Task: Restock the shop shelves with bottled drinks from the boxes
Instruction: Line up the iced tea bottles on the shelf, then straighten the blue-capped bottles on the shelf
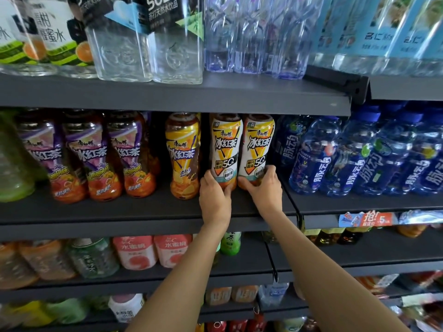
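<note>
Both hands, left and right, grip 2 white-labelled tea bottles upright on the shelf.

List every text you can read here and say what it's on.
"冰红茶", "50%": white tea bottles
"冰红茶": yellow bottle
"冰红茶": purple bottles
"脉动": blue bottles
"SOD": black label
"水蜜桃": pink bottles
"抢! 5": price tag
Smaller print: unreadable.

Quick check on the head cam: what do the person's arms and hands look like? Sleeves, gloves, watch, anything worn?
Both forearms are bare for the whole length in view; no sleeve edge shows. The left hand and right hand are bare too: no gloves. No watch, bracelet or ring shows on the sides facing the camera. No markings, straps or cables show on either arm.
</note>
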### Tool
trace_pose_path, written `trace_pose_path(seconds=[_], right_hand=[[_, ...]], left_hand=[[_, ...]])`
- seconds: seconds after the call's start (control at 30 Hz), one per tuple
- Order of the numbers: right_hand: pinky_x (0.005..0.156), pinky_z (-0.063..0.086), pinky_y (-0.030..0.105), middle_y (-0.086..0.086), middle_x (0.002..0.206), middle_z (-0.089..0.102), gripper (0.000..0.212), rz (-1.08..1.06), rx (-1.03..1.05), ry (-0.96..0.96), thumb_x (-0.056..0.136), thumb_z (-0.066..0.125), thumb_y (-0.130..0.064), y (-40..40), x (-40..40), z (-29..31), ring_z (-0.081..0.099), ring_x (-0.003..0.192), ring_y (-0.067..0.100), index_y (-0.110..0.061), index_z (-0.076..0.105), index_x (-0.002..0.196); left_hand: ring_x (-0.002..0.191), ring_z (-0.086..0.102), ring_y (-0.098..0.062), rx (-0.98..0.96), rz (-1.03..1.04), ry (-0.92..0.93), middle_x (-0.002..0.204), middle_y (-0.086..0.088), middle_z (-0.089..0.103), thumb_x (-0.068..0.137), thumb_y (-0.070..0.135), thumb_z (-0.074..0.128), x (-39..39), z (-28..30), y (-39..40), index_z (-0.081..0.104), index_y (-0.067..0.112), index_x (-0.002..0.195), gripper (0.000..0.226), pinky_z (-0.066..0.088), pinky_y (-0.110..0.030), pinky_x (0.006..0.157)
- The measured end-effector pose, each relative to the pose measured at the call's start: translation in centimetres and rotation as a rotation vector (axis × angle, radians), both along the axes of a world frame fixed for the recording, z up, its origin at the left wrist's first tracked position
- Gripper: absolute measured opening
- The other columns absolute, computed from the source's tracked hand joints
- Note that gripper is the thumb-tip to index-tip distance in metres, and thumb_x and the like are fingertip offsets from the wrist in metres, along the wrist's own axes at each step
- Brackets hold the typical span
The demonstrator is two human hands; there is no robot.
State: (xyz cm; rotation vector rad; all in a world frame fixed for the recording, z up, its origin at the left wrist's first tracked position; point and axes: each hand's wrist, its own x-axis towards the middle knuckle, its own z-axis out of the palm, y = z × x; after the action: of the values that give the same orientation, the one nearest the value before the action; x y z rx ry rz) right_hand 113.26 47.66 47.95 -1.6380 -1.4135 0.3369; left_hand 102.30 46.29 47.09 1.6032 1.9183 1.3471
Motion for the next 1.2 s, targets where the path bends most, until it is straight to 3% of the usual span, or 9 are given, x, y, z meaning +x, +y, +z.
trace_pose_path(seconds=[0.13,0.23,0.3,0.37,0.47,0.53,0.7,1.03,1.2], right_hand=[[0.082,0.044,0.037,0.011,0.116,0.055,0.060,-0.006,-0.011,-0.009,0.075,0.073,-0.039,-0.2,-0.1,0.0,0.054,0.107,0.028,-0.005,0.041,0.112],[0.090,0.041,0.036,0.012,0.124,0.050,0.066,0.003,-0.007,0.035,0.076,0.074,-0.037,-0.5,0.0,0.0,0.048,0.116,0.027,-0.006,0.039,0.123],[0.097,0.035,0.035,0.014,0.129,0.043,0.069,-0.067,0.100,0.047,0.077,0.074,-0.032,-1.3,-0.4,-0.1,0.040,0.121,0.028,-0.004,0.038,0.129],[0.096,0.037,0.039,0.015,0.124,0.043,0.058,-0.136,0.263,0.035,0.078,0.073,-0.028,-2.4,-1.7,-0.2,0.040,0.117,0.030,-0.003,0.044,0.123],[0.085,0.036,0.038,0.014,0.115,0.049,0.045,-0.147,0.265,-0.096,0.081,0.069,-0.030,-2.9,-4.5,-0.3,0.044,0.108,0.030,-0.005,0.054,0.115],[0.088,0.036,0.042,0.014,0.120,0.047,0.053,-0.141,0.135,-0.122,0.082,0.068,-0.035,-2.7,-6.3,-0.1,0.041,0.114,0.032,-0.006,0.051,0.123],[0.095,0.035,0.042,0.012,0.126,0.040,0.070,-0.223,-0.045,-0.036,0.081,0.067,-0.041,-1.9,-8.9,0.0,0.039,0.121,0.032,-0.007,0.036,0.133],[0.092,0.038,0.039,0.011,0.121,0.042,0.060,-0.301,-0.095,-0.106,0.081,0.066,-0.041,-1.4,-9.9,0.2,0.043,0.117,0.030,-0.006,0.037,0.120],[0.088,0.037,0.041,0.010,0.117,0.043,0.049,-0.166,0.056,0.020,0.081,0.068,-0.031,-2.6,-7.9,-0.1,0.045,0.110,0.029,-0.006,0.043,0.115]], left_hand=[[0.122,0.046,-0.025,0.007,-0.027,0.050,0.133,-0.012,0.045,0.090,0.025,0.058,0.0,0.1,-0.2,0.032,0.004,0.137,0.058,0.041,-0.031,0.095],[0.126,0.043,-0.023,0.129,-0.097,0.108,0.137,-0.011,0.043,0.093,0.022,0.052,-1.4,0.1,-2.4,0.032,0.006,0.139,0.053,0.039,-0.029,0.100],[0.116,0.051,-0.024,0.307,-0.070,0.124,0.124,-0.012,0.051,0.090,0.020,0.054,-3.7,0.0,-4.3,0.044,0.007,0.129,0.042,0.046,-0.035,0.095],[0.108,0.052,-0.024,0.385,0.055,0.073,0.116,-0.012,0.051,0.086,0.017,0.059,-6.4,-0.2,-4.7,0.049,0.005,0.120,0.038,0.050,-0.041,0.090],[0.123,0.042,-0.025,0.151,0.081,0.016,0.130,-0.013,0.045,0.085,0.021,0.065,-8.9,0.3,-3.3,0.039,0.004,0.133,0.057,0.038,-0.036,0.102],[0.125,0.042,-0.027,0.052,0.028,0.066,0.131,-0.012,0.047,0.085,0.023,0.064,-9.2,0.3,-2.5,0.037,0.005,0.136,0.060,0.037,-0.034,0.100],[0.118,0.046,-0.026,0.027,0.048,0.041,0.124,-0.010,0.051,0.083,0.025,0.067,-9.0,0.1,-1.8,0.043,0.006,0.127,0.054,0.041,-0.036,0.092],[0.120,0.041,-0.027,0.040,0.104,0.082,0.128,-0.014,0.043,0.083,0.030,0.066,-8.5,0.0,-2.1,0.039,0.006,0.128,0.058,0.042,-0.038,0.092],[0.113,0.043,-0.028,0.420,0.094,0.104,0.121,-0.018,0.045,0.082,0.020,0.062,-7.8,-0.1,-4.0,0.047,0.002,0.119,0.043,0.040,-0.036,0.094]])
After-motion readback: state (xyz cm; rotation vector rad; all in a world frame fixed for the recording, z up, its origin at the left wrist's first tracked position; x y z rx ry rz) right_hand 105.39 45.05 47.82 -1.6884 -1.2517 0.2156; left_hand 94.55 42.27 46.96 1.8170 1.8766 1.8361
